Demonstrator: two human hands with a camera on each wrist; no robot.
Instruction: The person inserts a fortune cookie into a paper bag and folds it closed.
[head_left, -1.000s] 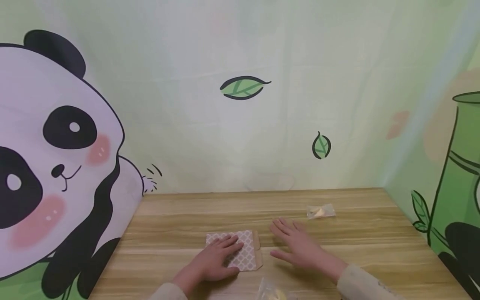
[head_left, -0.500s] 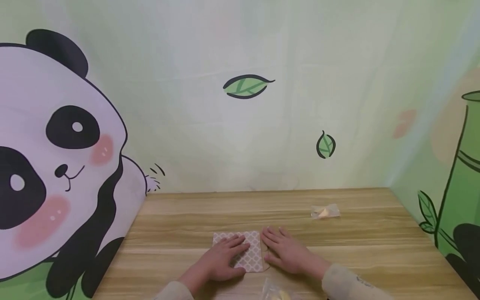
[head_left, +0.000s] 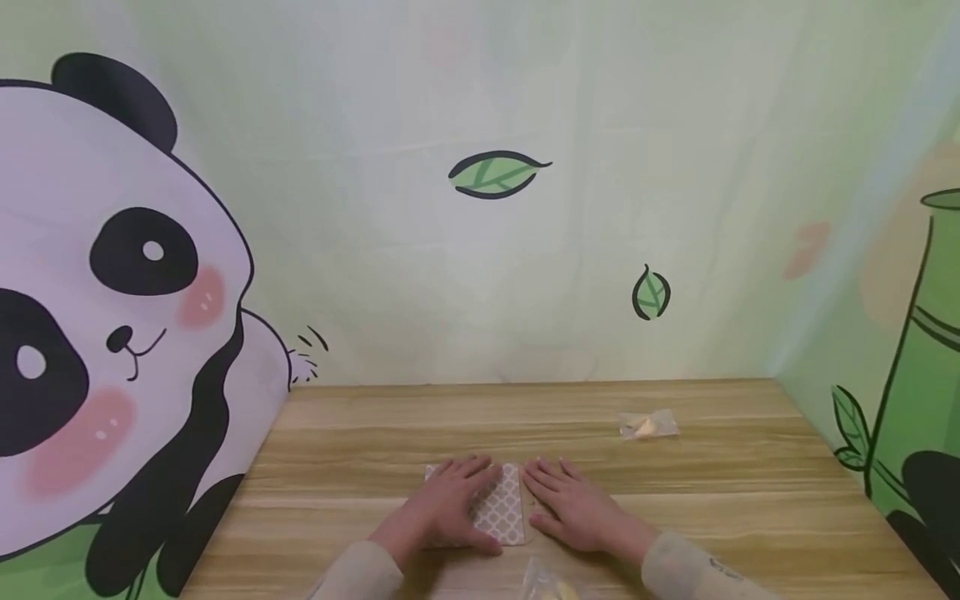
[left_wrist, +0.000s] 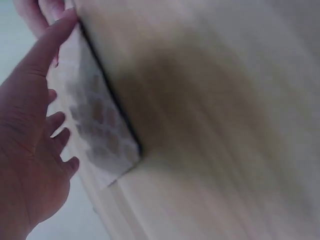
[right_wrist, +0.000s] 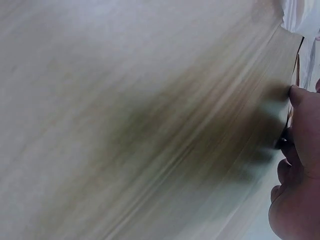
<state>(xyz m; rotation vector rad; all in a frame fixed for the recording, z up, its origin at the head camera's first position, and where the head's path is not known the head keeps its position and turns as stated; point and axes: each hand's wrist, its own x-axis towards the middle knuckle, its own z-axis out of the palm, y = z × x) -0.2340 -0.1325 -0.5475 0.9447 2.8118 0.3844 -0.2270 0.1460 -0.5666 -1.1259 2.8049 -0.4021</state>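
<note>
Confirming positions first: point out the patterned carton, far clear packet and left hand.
Patterned carton (head_left: 506, 510), head view, top face.
Far clear packet (head_left: 662, 423), head view, clear film.
Left hand (head_left: 451, 503), head view, back.

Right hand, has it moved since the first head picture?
Yes. Against the small wall leaf, the right hand has moved left, closer to the patterned packet.

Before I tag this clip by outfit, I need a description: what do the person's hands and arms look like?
The left hand and right hand are bare, with no gloves or rings visible. The left sleeve and right sleeve are pale cream; the right one carries a small dark marking, too small to make out.
</note>
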